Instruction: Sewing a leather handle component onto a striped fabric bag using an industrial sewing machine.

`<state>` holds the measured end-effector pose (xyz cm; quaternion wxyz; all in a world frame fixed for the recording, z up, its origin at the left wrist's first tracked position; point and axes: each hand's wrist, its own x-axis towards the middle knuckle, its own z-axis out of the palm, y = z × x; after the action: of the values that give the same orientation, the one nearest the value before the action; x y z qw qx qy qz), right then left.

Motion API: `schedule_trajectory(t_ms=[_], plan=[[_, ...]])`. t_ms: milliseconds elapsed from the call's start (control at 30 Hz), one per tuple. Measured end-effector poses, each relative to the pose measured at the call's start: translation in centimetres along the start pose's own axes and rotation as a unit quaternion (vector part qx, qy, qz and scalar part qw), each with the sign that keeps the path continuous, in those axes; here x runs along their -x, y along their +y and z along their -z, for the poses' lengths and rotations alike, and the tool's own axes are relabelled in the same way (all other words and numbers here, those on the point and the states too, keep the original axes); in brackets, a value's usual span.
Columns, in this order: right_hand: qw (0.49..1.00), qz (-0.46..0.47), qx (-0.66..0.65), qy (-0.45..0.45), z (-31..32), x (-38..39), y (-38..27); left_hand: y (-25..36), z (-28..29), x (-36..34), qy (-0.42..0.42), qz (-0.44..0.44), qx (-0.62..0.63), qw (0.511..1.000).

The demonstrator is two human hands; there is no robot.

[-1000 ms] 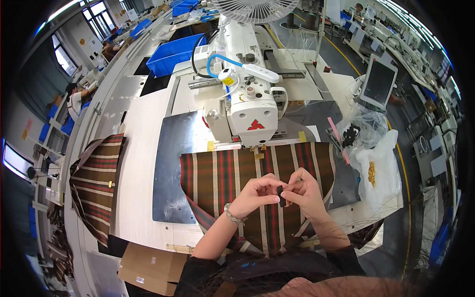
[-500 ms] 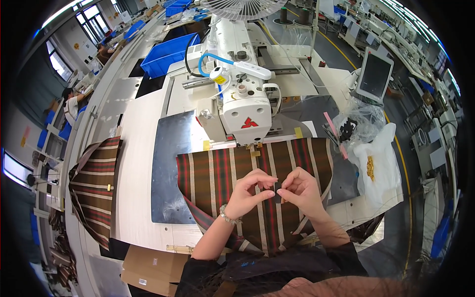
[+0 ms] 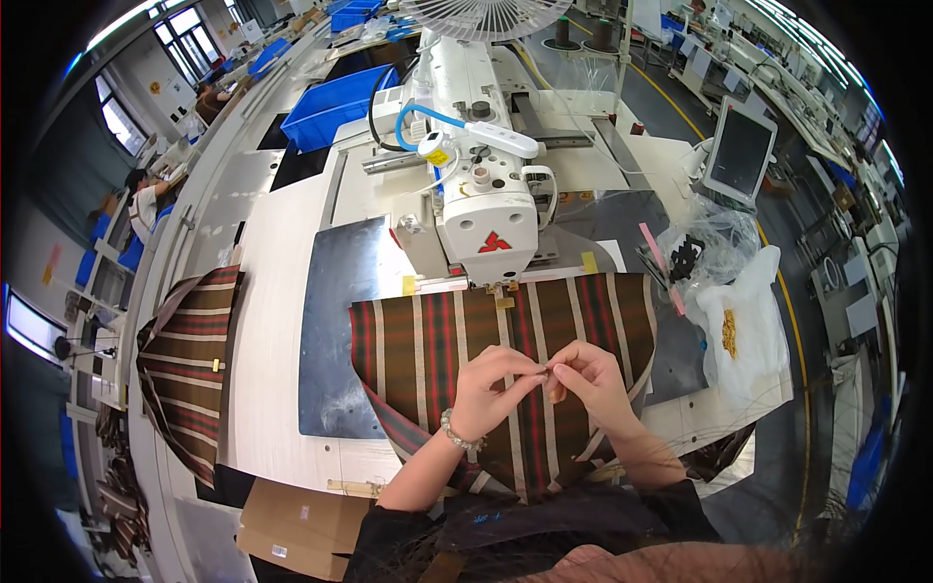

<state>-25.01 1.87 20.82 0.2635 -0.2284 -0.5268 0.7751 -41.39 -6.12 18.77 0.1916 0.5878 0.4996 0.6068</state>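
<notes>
Fingertips of my left hand [image 3: 491,387] and my right hand [image 3: 595,381] meet in a pinch above the striped fabric [image 3: 442,340]. Whatever small thing sits between them is too hidden to name. A beaded bracelet circles my left wrist. The brown, red and cream fabric lies spread on the machine bed, its far edge at the head of the white sewing machine [image 3: 489,228]. Small gold-coloured pieces [image 3: 729,333] lie on white wrapping [image 3: 748,291] to the right, beside a clear plastic bag [image 3: 719,233] and a cluster of small black pieces [image 3: 686,257].
Another striped piece [image 3: 191,374] with a small gold part lies at the left. A dark screen [image 3: 741,148] stands at the back right, a blue bin [image 3: 333,109] at the back left. Below the table edge is a cardboard box [image 3: 303,530]. Other people sit at the far left.
My hands have come closer together and slightly lower, and their fingertips now meet. The small dark piece seen between them earlier is now mostly covered by the fingers.
</notes>
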Motion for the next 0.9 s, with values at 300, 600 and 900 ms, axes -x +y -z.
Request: schedule_trajectory(t_ms=[300, 600, 900], plan=[[0.997, -0.003, 0.079, -0.019, 0.4, 0.5, 0.5, -0.1, -0.2, 0.1, 0.033, 0.162, 0.236, 0.957], [0.998, 0.013, 0.064, -0.001, 0.8, 1.2, 0.9, -0.2, -0.6, -0.2, -0.012, 0.199, 0.244, 0.949], [0.727, 0.152, 0.54, 0.397, 14.4, 2.9, -0.3, -2.0, 1.4, 1.3, 0.008, 0.23, 0.168, 0.958]])
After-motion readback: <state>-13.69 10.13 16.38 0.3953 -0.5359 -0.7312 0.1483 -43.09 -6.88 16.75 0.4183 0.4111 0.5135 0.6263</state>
